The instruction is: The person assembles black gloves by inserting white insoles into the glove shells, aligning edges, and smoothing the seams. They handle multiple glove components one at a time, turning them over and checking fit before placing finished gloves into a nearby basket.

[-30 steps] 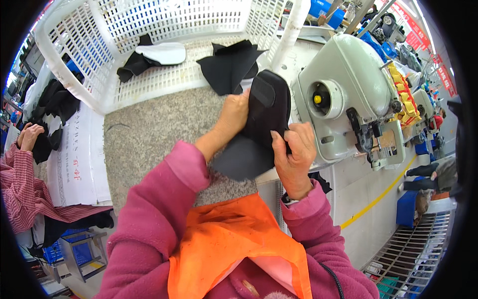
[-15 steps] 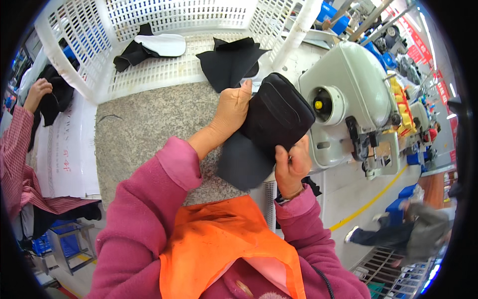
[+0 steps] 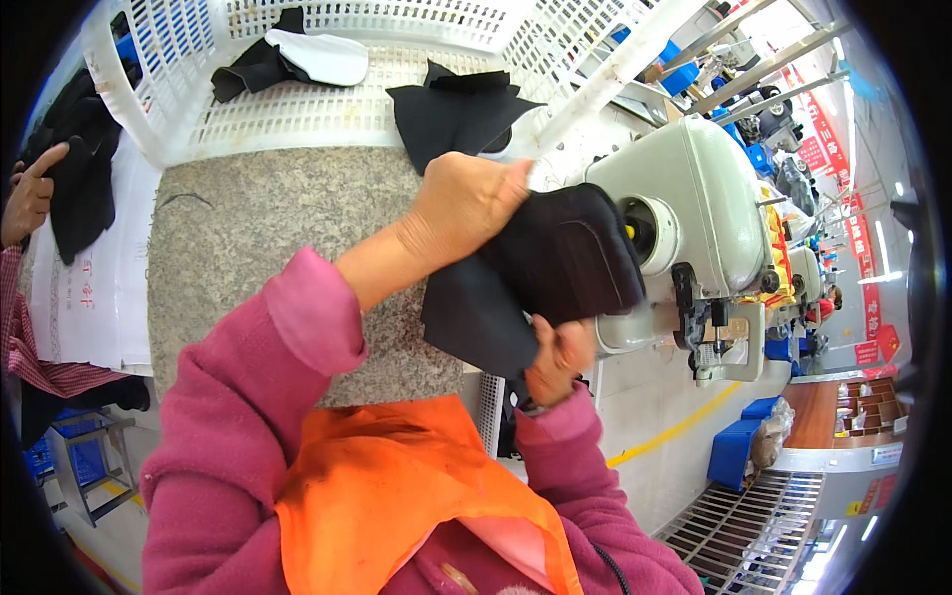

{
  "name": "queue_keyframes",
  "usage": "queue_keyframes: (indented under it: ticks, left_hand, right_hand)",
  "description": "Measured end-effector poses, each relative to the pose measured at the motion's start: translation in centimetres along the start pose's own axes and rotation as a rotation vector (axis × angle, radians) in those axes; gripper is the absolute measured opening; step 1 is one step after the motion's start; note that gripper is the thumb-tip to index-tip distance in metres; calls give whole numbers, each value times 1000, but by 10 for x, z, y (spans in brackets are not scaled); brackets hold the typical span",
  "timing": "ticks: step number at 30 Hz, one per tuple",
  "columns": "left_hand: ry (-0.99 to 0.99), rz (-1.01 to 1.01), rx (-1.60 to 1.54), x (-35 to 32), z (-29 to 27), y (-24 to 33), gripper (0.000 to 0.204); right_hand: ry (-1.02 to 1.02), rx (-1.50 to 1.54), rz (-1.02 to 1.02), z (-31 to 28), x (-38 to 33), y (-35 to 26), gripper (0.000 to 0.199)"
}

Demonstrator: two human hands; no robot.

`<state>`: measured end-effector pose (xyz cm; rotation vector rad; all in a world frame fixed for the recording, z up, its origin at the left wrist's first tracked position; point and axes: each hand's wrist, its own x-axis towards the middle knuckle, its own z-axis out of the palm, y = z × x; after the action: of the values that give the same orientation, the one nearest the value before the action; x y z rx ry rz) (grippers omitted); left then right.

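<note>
A black fabric piece (image 3: 570, 258), which looks like a shoe upper, is held above the right edge of the speckled work surface. It has a rounded, padded end with a stitched outline, and a flat dark flap hangs toward me. My left hand (image 3: 466, 203) is closed on its upper left edge, thumb pointing right. At its lower edge, my right hand (image 3: 557, 362) pinches the flap, slightly blurred. The rounded end overlaps the pale green sewing machine (image 3: 694, 208) in view; whether they touch, I cannot tell.
A white perforated basket (image 3: 387, 117) at the back holds a black piece (image 3: 456, 119) and a white rounded piece (image 3: 322, 58) with black fabric. At far left, a co-worker's hand (image 3: 30, 193) is near dark fabric. A metal rack (image 3: 744, 526) stands at lower right.
The rounded end of the black piece has tipped down to the right, and my left hand has turned over its edge. My view has shifted right; the passer-by at right is gone from it.
</note>
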<state>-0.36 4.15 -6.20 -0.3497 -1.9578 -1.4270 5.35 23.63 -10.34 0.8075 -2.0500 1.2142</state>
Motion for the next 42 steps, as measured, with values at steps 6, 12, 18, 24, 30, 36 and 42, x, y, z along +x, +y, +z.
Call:
queue_keyframes:
  ticks: [6, 12, 18, 24, 30, 36, 42]
  left_hand:
    - [28, 29, 5, 3, -2, -6, 47]
    - [-11, 79, 71, 13, 7, -17, 47]
    - [-88, -123, -111, 8, 6, -19, 48]
    - [-133, -340, -100, 7, 6, -22, 49]
    - [43, -43, -19, 10, -4, -10, 44]
    - [-216, 135, -416, 16, 10, 18, 68]
    - [-177, -118, -609, 17, 26, 23, 67]
  right_hand:
    - [10, -104, -30, -1, -2, -6, 14]
    - [-109, -191, -43, 7, -8, -7, 10]
    - [-118, -168, -41, 8, -4, -17, 16]
    - [0, -111, 81, 9, -14, -16, 19]
    - [54, -16, 77, 12, -24, -18, 23]
    - [-31, -62, 14, 8, -15, -37, 21]
    - [-19, -34, 135, 7, -16, -41, 20]
